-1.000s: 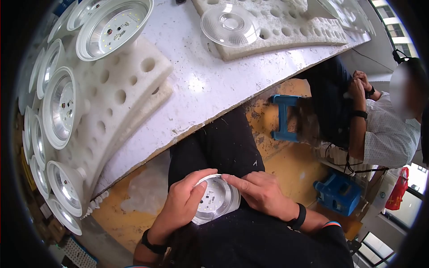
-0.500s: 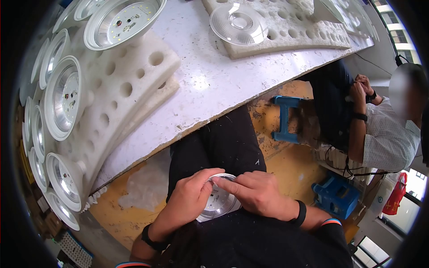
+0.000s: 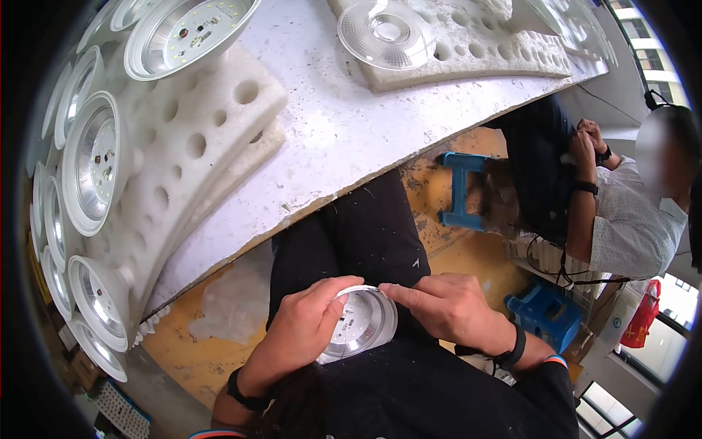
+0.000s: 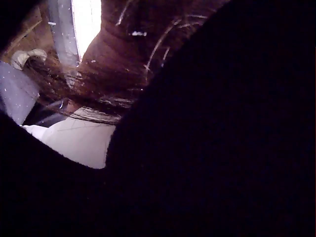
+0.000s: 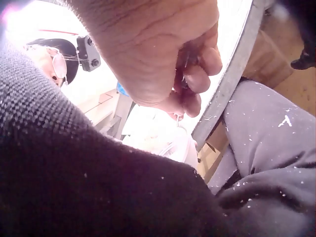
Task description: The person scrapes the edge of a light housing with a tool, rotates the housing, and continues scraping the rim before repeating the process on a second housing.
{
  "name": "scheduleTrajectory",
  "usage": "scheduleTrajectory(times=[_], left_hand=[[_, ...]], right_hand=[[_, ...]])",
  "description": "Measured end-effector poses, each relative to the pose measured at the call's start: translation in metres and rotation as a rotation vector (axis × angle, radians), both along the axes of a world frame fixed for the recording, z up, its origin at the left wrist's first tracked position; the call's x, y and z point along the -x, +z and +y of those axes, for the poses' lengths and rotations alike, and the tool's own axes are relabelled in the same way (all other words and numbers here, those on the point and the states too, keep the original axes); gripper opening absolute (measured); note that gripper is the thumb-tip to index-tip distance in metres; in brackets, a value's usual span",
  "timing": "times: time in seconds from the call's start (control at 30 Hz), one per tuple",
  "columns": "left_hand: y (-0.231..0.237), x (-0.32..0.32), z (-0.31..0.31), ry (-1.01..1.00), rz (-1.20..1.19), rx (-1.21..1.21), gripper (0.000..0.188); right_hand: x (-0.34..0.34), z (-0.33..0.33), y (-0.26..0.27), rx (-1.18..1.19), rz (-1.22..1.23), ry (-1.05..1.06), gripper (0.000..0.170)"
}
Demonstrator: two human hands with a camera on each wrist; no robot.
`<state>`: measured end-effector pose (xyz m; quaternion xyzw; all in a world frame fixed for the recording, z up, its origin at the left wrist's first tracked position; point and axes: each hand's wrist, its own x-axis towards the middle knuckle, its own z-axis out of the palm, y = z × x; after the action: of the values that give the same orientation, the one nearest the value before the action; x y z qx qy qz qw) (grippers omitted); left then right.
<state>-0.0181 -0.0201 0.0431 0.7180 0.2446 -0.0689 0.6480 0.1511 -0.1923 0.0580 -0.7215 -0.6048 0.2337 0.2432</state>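
Observation:
On the person's lap, the left hand [image 3: 303, 322] grips a round LED lamp housing [image 3: 360, 329] by its left rim, thumb over the edge. Inside it are a shiny reflector and a pale circuit board with small parts. The right hand [image 3: 457, 307] is at the upper right rim, its index finger and thumb reaching the edge. In the right wrist view the fingers of that hand are curled round a thin metal tool [image 5: 178, 118]; only a tip and some glints show, so I cannot tell its kind. Dark cloth hides most of the left wrist view.
Several similar lamp housings [image 3: 95, 162] stand in a holed white foam block [image 3: 219, 91] on the white table [image 3: 322, 132]. A clear lens [image 3: 386, 34] lies on another foam block. Rightward are a blue stool [image 3: 457, 190], a blue container [image 3: 547, 314] and a seated person [image 3: 629, 219].
The right hand first moved left over the lamp housing's opening, then drew back right to the upper right rim. The left hand keeps hold of the housing.

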Motion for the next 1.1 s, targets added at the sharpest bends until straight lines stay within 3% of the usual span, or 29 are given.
scheduleTrajectory(times=[0.17, 0.33, 0.4, 0.53, 0.73, 0.83, 1.1], left_hand=[[-0.001, -0.004, -0.006, -0.036, -0.039, -0.019, 0.026], [-0.005, -0.009, -0.001, -0.06, -0.006, 0.008, 0.027], [-0.005, -0.007, -0.001, -0.065, -0.045, 0.01, 0.027], [-0.005, -0.007, -0.004, -0.046, -0.019, 0.035, 0.027], [-0.006, -0.008, -0.001, -0.066, -0.03, 0.018, 0.026], [-0.004, -0.01, 0.0, -0.076, -0.044, 0.006, 0.03], [-0.012, -0.009, -0.003, -0.071, -0.011, 0.033, 0.024]], right_hand=[[0.0, 0.008, 0.022, 0.153, -0.03, 0.047, 0.046], [0.0, 0.027, 0.016, 0.088, -0.006, 0.159, 0.042], [-0.005, 0.023, 0.015, 0.028, -0.034, 0.156, 0.061], [-0.012, 0.013, 0.023, 0.143, -0.098, 0.149, 0.06], [-0.005, 0.033, 0.016, 0.01, -0.023, 0.207, 0.052], [-0.018, 0.023, 0.029, 0.191, -0.119, 0.214, 0.043], [-0.018, 0.039, 0.026, 0.115, -0.095, 0.291, 0.037]])
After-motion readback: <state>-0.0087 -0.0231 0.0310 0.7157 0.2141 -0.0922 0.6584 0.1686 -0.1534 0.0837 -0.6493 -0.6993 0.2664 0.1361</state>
